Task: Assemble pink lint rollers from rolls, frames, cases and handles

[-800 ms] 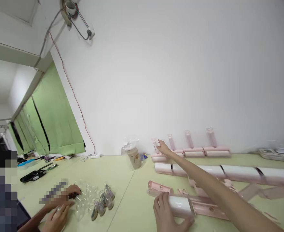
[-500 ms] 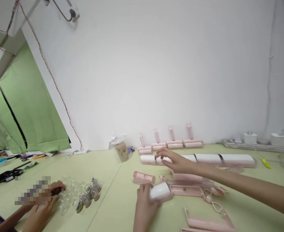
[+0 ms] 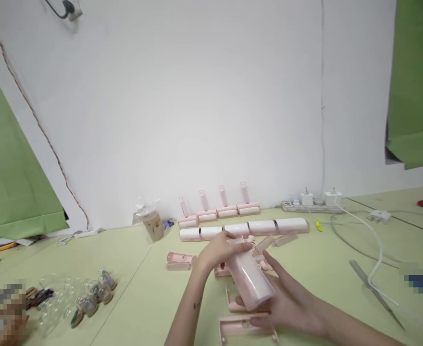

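Observation:
A white and pink roller (image 3: 252,281) is held off the green table (image 3: 150,293) between both hands. My left hand (image 3: 217,250) grips its far end from above. My right hand (image 3: 287,300) cradles its near end from below, fingers spread under it. Loose pink plastic parts (image 3: 245,327) lie on the table beneath and behind the hands. One pink handle piece (image 3: 178,261) lies to the left of my left hand.
A row of white rollers (image 3: 247,228) and several upright pink lint rollers (image 3: 218,209) stand by the wall. A wrapped cup (image 3: 152,223), glass bulbs (image 3: 89,295), a power strip (image 3: 310,204) with cable, and scissors (image 3: 373,288) lie around. Another person's hand (image 3: 2,317) is at bottom left.
My right hand came back from the upright rollers by the wall and now supports the white roller. My left hand lifted that roller off the table. The view swung right.

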Available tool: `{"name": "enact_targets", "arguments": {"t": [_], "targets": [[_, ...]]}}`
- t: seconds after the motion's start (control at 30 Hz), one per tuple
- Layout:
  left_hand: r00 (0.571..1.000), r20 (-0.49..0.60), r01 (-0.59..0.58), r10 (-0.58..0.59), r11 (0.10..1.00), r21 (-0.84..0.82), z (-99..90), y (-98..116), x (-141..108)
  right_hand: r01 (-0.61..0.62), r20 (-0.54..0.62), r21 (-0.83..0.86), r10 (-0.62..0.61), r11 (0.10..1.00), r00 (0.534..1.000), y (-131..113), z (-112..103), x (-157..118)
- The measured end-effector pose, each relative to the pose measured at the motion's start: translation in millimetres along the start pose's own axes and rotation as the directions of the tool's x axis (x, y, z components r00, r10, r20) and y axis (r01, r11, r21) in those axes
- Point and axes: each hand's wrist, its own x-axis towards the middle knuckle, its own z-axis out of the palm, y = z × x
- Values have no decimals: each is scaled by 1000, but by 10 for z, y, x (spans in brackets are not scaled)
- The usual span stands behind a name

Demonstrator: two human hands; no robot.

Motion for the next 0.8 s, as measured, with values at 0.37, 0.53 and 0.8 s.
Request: {"name": "enact_targets", "arguments": {"t": [0.37, 0.53, 0.8], "targets": [[955, 231, 153, -186, 976, 153, 29, 123, -4, -61, -12, 339, 69, 939, 998, 222, -177, -79], [940, 300, 118, -162, 981, 157, 71, 300, 22, -63, -123, 441, 130, 895, 984, 179, -164, -179], [999, 19, -39, 45, 969, -242, -259, -23, -246, 82, -186, 495, 13, 865, 982, 34, -252, -268]]}}
